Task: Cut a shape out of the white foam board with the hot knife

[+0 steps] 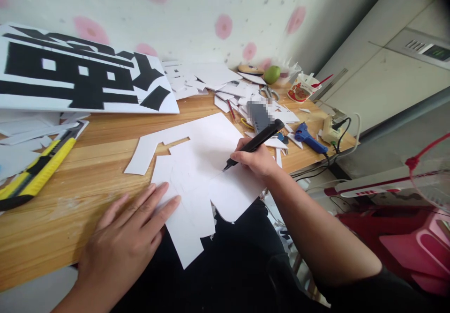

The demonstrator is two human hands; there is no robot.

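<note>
A large white foam board (pixel 197 172) with cut-out notches lies on the table and juts over its front edge above my lap. My right hand (pixel 255 158) grips a thick black pen-shaped craft knife (pixel 256 139), its narrow metal tip touching the board near the middle. A faint line shows by that tip. My left hand (pixel 130 228) rests flat, fingers stretched, partly on the table and with fingertips on the board's left edge. Nothing is held in it.
The wooden table (pixel 105 163) carries a yellow utility knife (pixel 42 167) at left. Behind stands a board with black character shapes (pixel 80 74). White scraps, scissors (pixel 270 93), a phone (pixel 258 116), a blue glue gun (pixel 311 138), a power strip (pixel 332 130) and a paper cup (pixel 301 88) lie right.
</note>
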